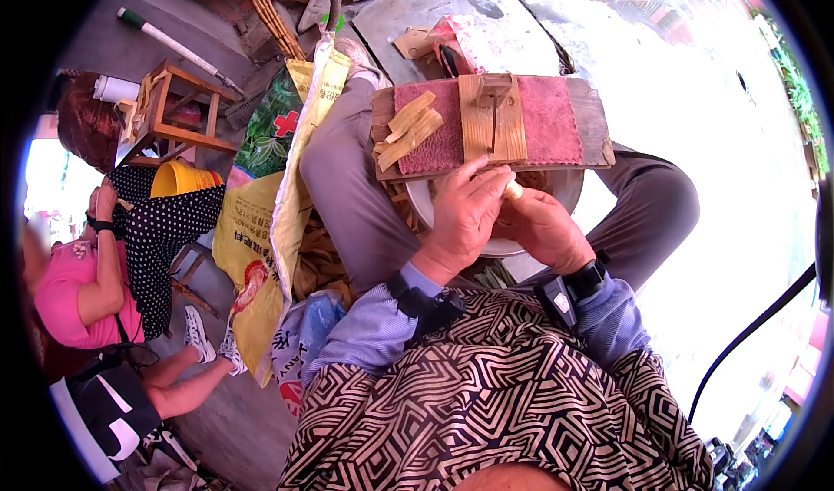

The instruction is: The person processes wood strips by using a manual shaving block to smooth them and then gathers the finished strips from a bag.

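My left hand (460,217) and my right hand (547,230) are closed around a small pale-yellow piece (513,191), perhaps a rolled strip, just below the near edge of a wooden board (595,122). The board carries a pinkish-red pad (552,122) and a wooden block (473,139) with an upright piece and a narrow dark slot or blade in it. Light wood strips (404,144) lie on the pad’s left part. A metal basin (499,248) sits under the board between my legs, partly hidden by my hands.
Printed yellow sacks (243,230) with shavings (317,257) lie left of my leg. Farther left are a person in pink (87,287), a yellow bucket (182,181), a wooden stool (200,113) and a white pole (174,44). A black cable (747,335) runs at right.
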The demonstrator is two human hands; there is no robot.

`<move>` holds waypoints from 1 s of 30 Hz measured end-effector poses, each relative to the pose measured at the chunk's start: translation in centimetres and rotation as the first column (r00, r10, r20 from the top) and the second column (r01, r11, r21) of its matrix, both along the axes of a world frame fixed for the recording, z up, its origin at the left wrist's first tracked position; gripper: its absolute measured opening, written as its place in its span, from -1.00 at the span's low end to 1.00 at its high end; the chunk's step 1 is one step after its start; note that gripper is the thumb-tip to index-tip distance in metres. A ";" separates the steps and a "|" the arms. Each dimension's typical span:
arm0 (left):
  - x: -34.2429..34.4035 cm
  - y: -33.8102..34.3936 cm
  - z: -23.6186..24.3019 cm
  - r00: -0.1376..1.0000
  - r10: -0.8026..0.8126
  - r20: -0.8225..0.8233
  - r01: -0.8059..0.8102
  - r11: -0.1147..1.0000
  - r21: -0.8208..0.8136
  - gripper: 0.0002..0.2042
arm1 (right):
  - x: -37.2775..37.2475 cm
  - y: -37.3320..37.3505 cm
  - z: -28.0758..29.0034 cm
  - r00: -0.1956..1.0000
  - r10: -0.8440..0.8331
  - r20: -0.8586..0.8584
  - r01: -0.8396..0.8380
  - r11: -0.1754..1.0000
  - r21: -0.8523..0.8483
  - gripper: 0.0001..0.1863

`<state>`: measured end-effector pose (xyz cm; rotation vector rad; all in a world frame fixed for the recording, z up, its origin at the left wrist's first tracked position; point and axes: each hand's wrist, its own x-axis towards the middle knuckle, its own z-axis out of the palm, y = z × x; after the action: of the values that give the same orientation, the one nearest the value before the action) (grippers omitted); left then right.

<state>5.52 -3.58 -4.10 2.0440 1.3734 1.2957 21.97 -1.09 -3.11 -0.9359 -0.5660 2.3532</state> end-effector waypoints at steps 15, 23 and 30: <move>1.7 1.7 2.6 0.982 0.070 -0.174 -0.120 0.949 -0.293 -0.87 | -0.9 -0.6 -0.2 0.790 -0.463 0.403 -0.055 0.600 0.798 -0.92; 2.0 -1.2 4.0 0.681 0.237 0.693 0.507 0.530 -0.680 -0.70 | -0.5 0.6 1.0 0.742 -0.646 0.179 0.352 0.602 0.717 -0.91; -1.0 -1.8 2.0 0.639 0.298 0.709 0.527 0.501 -0.686 -0.77 | 1.1 1.6 -0.3 0.678 -0.679 0.282 0.244 0.570 0.785 -0.87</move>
<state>4.55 -5.37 -2.08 0.6728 1.0253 0.8733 23.03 0.51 -3.44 -1.1966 -1.1535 1.1357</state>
